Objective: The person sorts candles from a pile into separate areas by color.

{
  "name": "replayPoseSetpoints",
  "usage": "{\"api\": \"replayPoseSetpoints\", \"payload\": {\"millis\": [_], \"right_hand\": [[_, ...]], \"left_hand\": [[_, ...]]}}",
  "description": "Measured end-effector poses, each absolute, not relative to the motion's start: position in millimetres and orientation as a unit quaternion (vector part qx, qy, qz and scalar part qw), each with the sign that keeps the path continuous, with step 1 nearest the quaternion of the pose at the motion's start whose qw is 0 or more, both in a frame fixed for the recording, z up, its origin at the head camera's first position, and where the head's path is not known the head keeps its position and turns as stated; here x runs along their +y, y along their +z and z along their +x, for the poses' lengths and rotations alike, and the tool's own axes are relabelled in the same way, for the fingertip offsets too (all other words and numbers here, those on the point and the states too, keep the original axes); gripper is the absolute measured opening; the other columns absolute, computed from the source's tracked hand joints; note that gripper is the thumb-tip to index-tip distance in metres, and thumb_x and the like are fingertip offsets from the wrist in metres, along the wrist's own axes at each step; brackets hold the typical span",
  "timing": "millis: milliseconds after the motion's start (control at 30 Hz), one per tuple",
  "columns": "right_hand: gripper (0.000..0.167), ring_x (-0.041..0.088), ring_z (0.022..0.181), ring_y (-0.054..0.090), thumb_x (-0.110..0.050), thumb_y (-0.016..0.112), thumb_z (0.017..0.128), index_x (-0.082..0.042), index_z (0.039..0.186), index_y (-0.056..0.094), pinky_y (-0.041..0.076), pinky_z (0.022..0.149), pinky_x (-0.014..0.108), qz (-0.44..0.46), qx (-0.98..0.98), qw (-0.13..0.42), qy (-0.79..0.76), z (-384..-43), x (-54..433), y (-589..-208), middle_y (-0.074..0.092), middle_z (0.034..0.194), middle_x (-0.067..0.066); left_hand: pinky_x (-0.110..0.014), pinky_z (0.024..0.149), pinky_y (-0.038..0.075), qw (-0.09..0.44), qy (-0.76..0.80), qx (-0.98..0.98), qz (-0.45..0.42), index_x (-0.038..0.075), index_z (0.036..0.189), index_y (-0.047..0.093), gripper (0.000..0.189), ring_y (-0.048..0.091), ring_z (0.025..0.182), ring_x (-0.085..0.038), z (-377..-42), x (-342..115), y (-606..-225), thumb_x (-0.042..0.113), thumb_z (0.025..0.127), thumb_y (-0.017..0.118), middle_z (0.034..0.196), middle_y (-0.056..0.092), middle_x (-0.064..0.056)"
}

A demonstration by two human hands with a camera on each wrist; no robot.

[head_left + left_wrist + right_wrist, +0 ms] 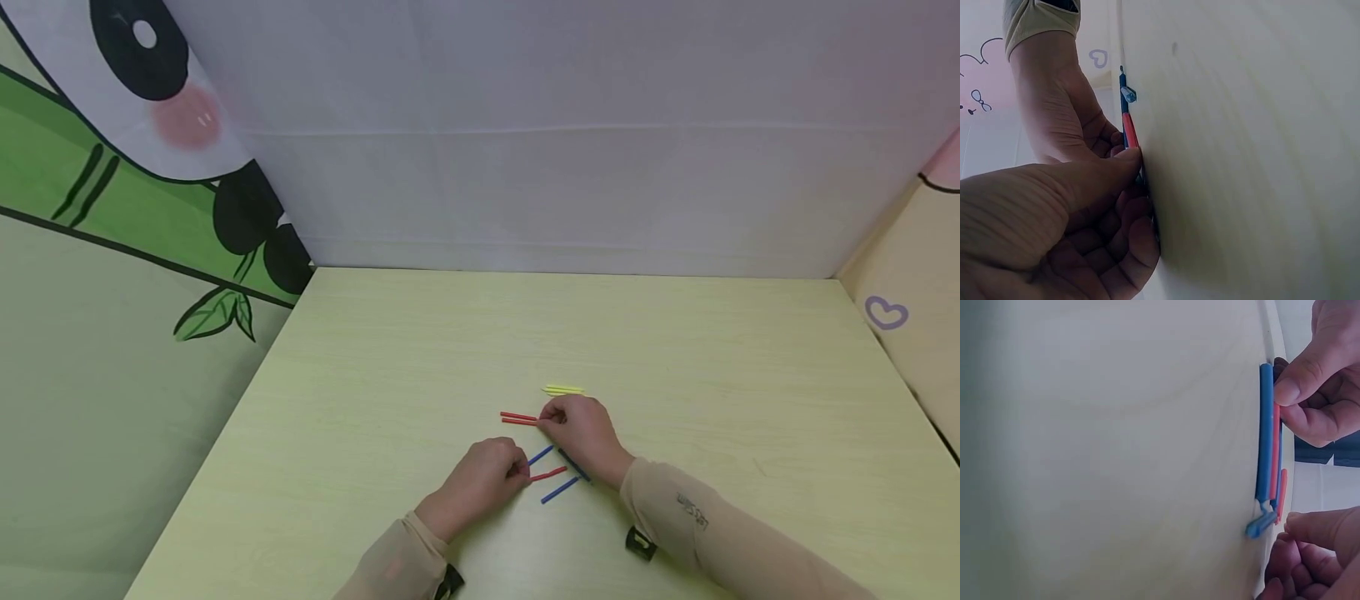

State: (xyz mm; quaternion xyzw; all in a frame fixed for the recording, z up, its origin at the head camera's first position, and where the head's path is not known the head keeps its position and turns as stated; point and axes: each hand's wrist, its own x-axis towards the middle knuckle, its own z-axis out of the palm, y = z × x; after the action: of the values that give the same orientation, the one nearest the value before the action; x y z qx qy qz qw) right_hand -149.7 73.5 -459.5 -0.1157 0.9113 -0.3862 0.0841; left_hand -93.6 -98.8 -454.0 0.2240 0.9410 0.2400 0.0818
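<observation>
My left hand (487, 473) pinches the left end of a thin red stick (551, 473) between thumb and fingers. That stick lies between two slanting blue sticks, a blue upper one (541, 455) and a blue lower one (559, 490). A dark blue stick (574, 465) crosses near their right ends, partly beneath my right hand (581, 429). My right hand's thumb and fingertips pinch at the right end of a pair of red sticks (517, 418). In the right wrist view, the blue stick (1265, 431) and red stick (1275, 450) run side by side.
Several yellow sticks (562, 389) lie just beyond my right hand. The pale wooden table (420, 350) meets a white backdrop (525, 192) at the rear. Printed panels stand on the left (187, 283) and right (892, 275).
</observation>
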Motion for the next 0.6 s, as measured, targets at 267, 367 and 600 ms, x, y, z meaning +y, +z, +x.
{"api": "replayPoseSetpoints", "payload": {"millis": [267, 367, 600], "right_hand": [[0.004, 0.014, 0.073, 0.053, -0.014, 0.077, 0.084, -0.013, 0.083, 0.073, 0.046, 0.071, 0.031, -0.092, 0.911, 0.099, -0.389, -145.1, 82.8, -456.9, 0.063, 0.074, -0.008], [0.005, 0.014, 0.073, 0.054, -0.015, 0.077, 0.084, -0.011, 0.084, 0.074, 0.047, 0.072, 0.031, -0.085, 0.911, 0.105, -0.389, -143.4, 85.9, -455.8, 0.063, 0.075, -0.007], [0.007, 0.013, 0.073, 0.054, -0.015, 0.077, 0.085, -0.009, 0.085, 0.074, 0.047, 0.073, 0.032, -0.075, 0.909, 0.114, -0.394, -140.6, 91.7, -453.7, 0.065, 0.075, -0.007]], "left_hand": [[-0.019, 0.062, 0.042, 0.081, 0.239, 0.942, 0.221, 0.014, 0.071, 0.067, 0.017, 0.046, 0.064, -0.001, -92.3, -99.3, -453.5, 0.013, 0.084, 0.077, 0.067, 0.051, 0.012], [-0.019, 0.064, 0.044, 0.084, 0.248, 0.940, 0.217, 0.014, 0.072, 0.068, 0.015, 0.048, 0.065, -0.001, -92.5, -100.0, -454.0, 0.013, 0.084, 0.076, 0.069, 0.054, 0.011], [-0.021, 0.067, 0.046, 0.091, 0.264, 0.936, 0.212, 0.013, 0.074, 0.068, 0.013, 0.050, 0.067, -0.003, -93.2, -102.4, -453.5, 0.012, 0.085, 0.076, 0.071, 0.056, 0.010]]}}
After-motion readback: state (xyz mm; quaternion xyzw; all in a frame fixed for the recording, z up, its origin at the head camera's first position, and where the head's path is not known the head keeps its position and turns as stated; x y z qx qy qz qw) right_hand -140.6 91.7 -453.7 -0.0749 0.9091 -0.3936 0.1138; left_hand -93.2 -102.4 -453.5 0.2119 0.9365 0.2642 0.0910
